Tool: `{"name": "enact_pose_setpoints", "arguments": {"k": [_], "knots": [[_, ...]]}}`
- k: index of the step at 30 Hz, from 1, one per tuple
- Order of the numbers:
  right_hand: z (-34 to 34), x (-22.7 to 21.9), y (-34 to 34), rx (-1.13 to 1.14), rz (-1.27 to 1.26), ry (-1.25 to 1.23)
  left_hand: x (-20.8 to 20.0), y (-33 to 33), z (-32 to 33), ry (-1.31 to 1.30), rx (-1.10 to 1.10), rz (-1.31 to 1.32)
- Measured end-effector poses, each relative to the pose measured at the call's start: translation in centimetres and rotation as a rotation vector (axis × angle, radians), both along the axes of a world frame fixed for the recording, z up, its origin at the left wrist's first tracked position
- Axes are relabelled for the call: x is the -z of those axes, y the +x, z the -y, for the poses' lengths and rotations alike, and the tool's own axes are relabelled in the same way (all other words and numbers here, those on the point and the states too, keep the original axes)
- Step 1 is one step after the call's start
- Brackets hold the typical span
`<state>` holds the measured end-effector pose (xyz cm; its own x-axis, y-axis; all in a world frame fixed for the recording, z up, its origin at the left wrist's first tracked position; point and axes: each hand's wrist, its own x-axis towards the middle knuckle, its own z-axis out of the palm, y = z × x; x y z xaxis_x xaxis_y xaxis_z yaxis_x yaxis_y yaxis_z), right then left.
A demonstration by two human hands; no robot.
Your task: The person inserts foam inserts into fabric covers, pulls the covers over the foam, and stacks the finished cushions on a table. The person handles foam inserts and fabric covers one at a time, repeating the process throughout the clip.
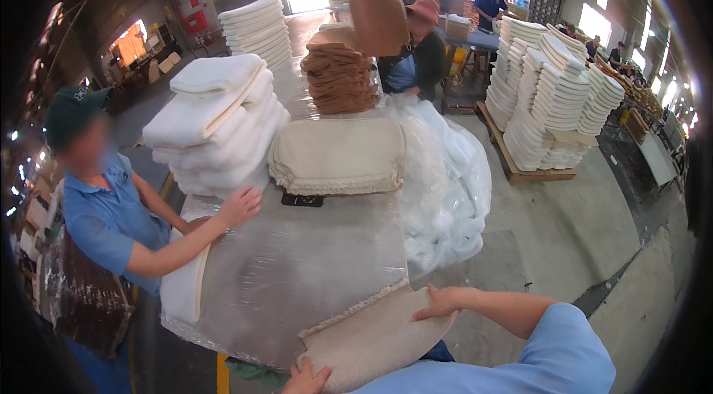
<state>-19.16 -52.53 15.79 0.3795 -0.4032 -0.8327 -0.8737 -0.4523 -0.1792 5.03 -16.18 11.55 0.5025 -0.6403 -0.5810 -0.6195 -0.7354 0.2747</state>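
At the table's near edge I hold a beige fabric cover (375, 338) with a frayed seam along its far side. My right hand (440, 302) grips its right end, thumb on top and the other fingers out of sight beneath. My left hand (306, 379) pinches the near left corner, partly cut off by the lower rim of the picture. Farther up the table lies a neat stack of similar beige covers (338, 152), frayed edges toward me. A dark flat object (302, 201) pokes out under that stack.
Plastic film covers the table (297, 260). At left, a co-worker's hand (239, 207) is raised above a white foam pad (182, 282). Behind stand piled white pads (212, 115) and brown covers (342, 75). Clear plastic bags (445, 186) bulge at right; a loaded pallet (535, 171) stands beyond.
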Motion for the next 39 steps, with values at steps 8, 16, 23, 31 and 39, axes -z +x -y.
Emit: {"name": "enact_pose_setpoints", "arguments": {"k": [8, 16, 23, 31, 39], "knots": [[1.8, 5.4, 1.1, 0.099, -0.07, 0.089, 3.2, 2.9, 2.3, 0.127, -0.227, -0.362], [4.5, 7.9, 3.0, 0.084, -0.083, 0.24, 5.1, 3.4, 3.3, 0.132, -0.465, -0.357], [6.0, 11.5, 3.4, 0.202, -0.111, 0.36, 5.8, 4.2, 3.9, 0.225, -0.479, -0.32], [5.8, 12.9, 3.0, 0.278, 0.007, 0.465, 7.1, 3.9, 2.7, 0.15, -0.481, -0.323], [5.0, 10.5, 0.7, 0.554, 0.169, 0.343, 5.5, 5.6, 0.3, -0.116, -0.465, -0.48]]}}
